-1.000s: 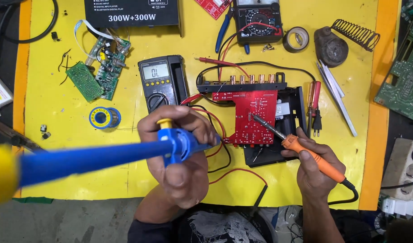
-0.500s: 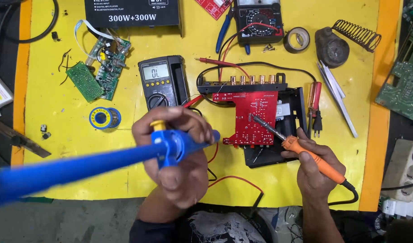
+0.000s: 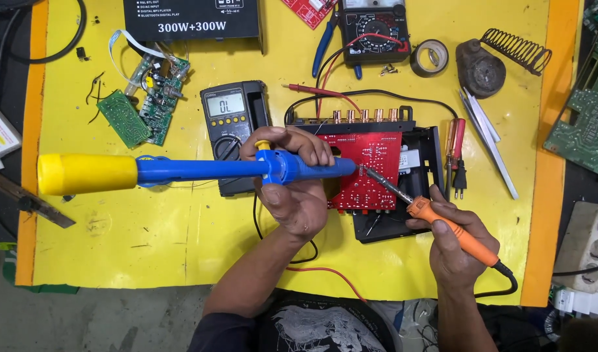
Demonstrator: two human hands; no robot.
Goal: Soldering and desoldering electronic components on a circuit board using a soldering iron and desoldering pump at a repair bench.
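Note:
My left hand (image 3: 292,186) grips a blue desoldering pump (image 3: 194,171) with a yellow plunger end at the left. Its nozzle points right and meets the red circuit board (image 3: 370,163). My right hand (image 3: 458,244) holds an orange-handled soldering iron (image 3: 442,221); the metal tip rests on the board right beside the pump nozzle. The board sits in a black open case (image 3: 422,176) on the yellow mat (image 3: 149,248).
A black digital multimeter (image 3: 230,117) lies behind the pump, green circuit boards (image 3: 142,107) at the upper left. An analog meter (image 3: 374,29), tape roll (image 3: 431,57), iron stand (image 3: 484,65), red screwdriver (image 3: 456,140) and tweezers (image 3: 488,137) sit behind and right.
The pump has swung up and level, its nozzle now on the red board next to the iron tip. My right hand and the iron have barely moved.

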